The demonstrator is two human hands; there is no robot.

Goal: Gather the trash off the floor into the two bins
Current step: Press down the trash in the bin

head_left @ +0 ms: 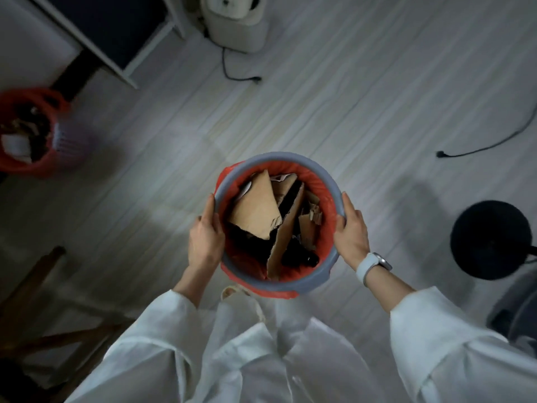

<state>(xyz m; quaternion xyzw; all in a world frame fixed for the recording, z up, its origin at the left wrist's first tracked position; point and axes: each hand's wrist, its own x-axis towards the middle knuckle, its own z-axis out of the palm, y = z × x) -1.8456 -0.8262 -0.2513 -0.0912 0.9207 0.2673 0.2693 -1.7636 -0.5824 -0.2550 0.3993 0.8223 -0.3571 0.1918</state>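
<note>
A grey round bin (pixel 279 158) with a red liner sits in the middle of the view, held up in front of me. Torn brown cardboard pieces (pixel 255 210) and dark items fill it. My left hand (pixel 205 237) grips its left rim, and my right hand (pixel 351 231), with a white watch on the wrist, grips its right rim. A second bin (pixel 66 135), pale with a red liner, stands on the floor at the far left with paper and dark trash inside.
A white appliance (pixel 235 21) with a black cord stands at the top. A white desk frame (pixel 116 68) is at upper left. Another black cable (pixel 488 144) lies at right near a black round stool (pixel 491 239). Wooden legs (pixel 43 286) show at lower left.
</note>
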